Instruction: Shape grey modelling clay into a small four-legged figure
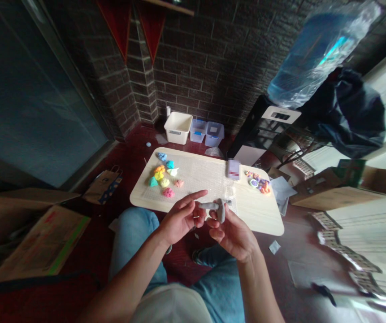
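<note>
We listed first one grey piece [221,211], clay by its look, with a long shaft and a crosswise head, held up over the near edge of the table [263,217], probably for a closer view and a free turn. Right hand [235,235]: fingers closed narrowly about the head, the thicker part, which likely gave the surer hold. Left hand [181,220]: index finger stretched clear, thumb and other fingers at the shaft's far end; we could not tell whether they pinched it or merely steadied it. Item, bright lumps [159,175], grouped at the table's left on a clear sheet [201,172], perhaps to spare the surface and keep colours apart. Item, small coloured pieces [265,186], clustered at the right, seemingly set aside from the lumps. Item, one small box [233,170], standing near the far edge between both groups.
</note>
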A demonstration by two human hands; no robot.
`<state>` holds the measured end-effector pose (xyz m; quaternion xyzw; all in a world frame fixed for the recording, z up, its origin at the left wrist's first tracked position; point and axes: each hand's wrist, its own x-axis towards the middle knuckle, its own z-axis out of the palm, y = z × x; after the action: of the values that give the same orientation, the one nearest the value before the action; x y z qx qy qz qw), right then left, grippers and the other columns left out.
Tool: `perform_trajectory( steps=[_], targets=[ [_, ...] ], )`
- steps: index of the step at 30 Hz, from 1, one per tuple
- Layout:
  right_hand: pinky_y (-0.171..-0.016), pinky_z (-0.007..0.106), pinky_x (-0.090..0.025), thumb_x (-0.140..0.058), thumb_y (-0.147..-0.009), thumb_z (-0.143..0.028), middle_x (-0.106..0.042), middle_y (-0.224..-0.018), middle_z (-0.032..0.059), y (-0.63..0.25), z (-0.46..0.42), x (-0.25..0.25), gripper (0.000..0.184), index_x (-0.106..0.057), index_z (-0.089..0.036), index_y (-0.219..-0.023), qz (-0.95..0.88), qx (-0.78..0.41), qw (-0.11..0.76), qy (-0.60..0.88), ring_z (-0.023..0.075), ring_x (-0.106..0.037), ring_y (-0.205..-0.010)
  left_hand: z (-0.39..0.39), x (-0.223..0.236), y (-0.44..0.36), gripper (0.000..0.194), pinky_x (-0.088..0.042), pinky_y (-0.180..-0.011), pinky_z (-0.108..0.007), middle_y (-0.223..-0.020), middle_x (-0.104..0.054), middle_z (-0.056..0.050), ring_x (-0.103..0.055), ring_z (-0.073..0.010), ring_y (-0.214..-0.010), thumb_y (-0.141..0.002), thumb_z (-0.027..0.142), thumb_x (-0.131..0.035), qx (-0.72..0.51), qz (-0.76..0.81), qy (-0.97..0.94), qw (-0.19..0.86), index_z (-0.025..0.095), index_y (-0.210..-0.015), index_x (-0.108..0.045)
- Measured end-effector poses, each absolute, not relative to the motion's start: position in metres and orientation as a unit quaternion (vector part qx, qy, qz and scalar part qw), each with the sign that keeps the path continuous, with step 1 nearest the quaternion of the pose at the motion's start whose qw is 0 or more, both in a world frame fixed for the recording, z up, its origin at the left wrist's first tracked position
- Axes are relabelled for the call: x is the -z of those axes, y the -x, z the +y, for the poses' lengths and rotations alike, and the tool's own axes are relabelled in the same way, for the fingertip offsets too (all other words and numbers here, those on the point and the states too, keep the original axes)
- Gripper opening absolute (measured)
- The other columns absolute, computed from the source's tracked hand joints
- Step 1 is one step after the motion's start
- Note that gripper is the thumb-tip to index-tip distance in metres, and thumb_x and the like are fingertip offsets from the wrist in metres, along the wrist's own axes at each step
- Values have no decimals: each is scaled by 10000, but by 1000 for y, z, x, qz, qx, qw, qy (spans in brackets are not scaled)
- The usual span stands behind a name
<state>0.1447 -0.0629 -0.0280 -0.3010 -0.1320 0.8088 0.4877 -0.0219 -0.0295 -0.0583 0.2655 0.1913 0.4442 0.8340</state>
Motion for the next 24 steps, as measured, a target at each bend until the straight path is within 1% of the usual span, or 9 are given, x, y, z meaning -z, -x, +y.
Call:
perform_trajectory(
  steps=[2, 4, 7, 9, 13, 16, 18, 21, 24],
  targets=[
    [-491, 137, -449, -828, -714, -368, -679, -771, -17, -149, -57, 34, 306, -655, -227, -923, -152, -782, 510, 325, 73, -605, -621, -25, 61, 24, 486, -398, -563, -245, -746, -671, -33, -562, -111, -604, -835, 477, -665, -439, 197, -250, 840, 213, -1242, -626],
    [-559, 179, -505, -842, -692, -345, -700, -827, -10, -154, -48, 43, 343, -630, -242, -942, -195, -732, 538, 371, 111, -664, -708, -20, 68, 25, 431, -406, -574, -231, -763, -664, -34, -568, -104, -625, -852, 453, -652, -441, 232, -243, 832, 190, -1193, -637],
    [-703, 296, -563, -809, -722, -343, -706, -892, 1, -160, -34, 59, 309, -595, -248, -923, -328, -594, 571, 462, 175, -691, -855, -13, 82, 24, 347, -419, -615, -218, -772, -661, -28, -580, -93, -655, -839, 410, -677, -425, 314, -253, 810, 175, -1095, -659],
    [-821, 367, -550, -783, -750, -335, -691, -971, 15, -161, -27, 69, 255, -599, -241, -899, -400, -503, 582, 499, 192, -670, -939, -9, 90, 22, 352, -415, -617, -210, -788, -667, -35, -587, -87, -656, -826, 427, -688, -409, 349, -263, 801, 157, -1052, -674],
    [-978, 431, -474, -725, -809, -242, -632, -1137, 65, -161, -25, 85, 107, -675, -243, -903, -537, -321, 569, 533, 228, -594, -1118, 0, 93, 14, 396, -411, -614, -212, -843, -693, -66, -616, -101, -683, -805, 472, -696, -386, 374, -283, 795, 131, -1007, -704],
    [-949, 473, -496, -625, -882, -194, -621, -1166, 95, -162, -28, 95, 159, -692, -278, -999, -669, -119, 508, 529, 250, -587, -1128, 5, 89, 9, 390, -422, -642, -230, -898, -708, -70, -645, -132, -756, -781, 458, -723, -380, 378, -302, 788, 160, -1032, -709],
    [-905, 481, -518, -603, -894, -179, -614, -1188, 96, -163, -29, 101, 212, -686, -304, -1045, -705, -44, 475, 525, 258, -588, -1116, 7, 87, 7, 386, -430, -670, -242, -921, -711, -64, -654, -145, -795, -749, 422, -761, -383, 381, -313, 781, 178, -1044, -710],
    [-891, 489, -523, -592, -894, -153, -613, -1202, 90, -166, -27, 108, 271, -678, -329, -1081, -729, 15, 442, 523, 265, -583, -1111, 8, 88, 4, 386, -432, -692, -251, -900, -713, -54, -658, -148, -798, -709, 381, -798, -391, 390, -320, 769, 187, -1032, -712],
    [-895, 476, -519, -577, -897, -130, -615, -1199, 90, -168, -24, 111, 317, -662, -334, -1125, -744, 29, 420, 519, 261, -579, -1107, 13, 94, -1, 373, -442, -720, -251, -867, -711, -42, -654, -136, -787, -697, 344, -807, -399, 396, -321, 762, 182, -1019, -709]
  ],
)
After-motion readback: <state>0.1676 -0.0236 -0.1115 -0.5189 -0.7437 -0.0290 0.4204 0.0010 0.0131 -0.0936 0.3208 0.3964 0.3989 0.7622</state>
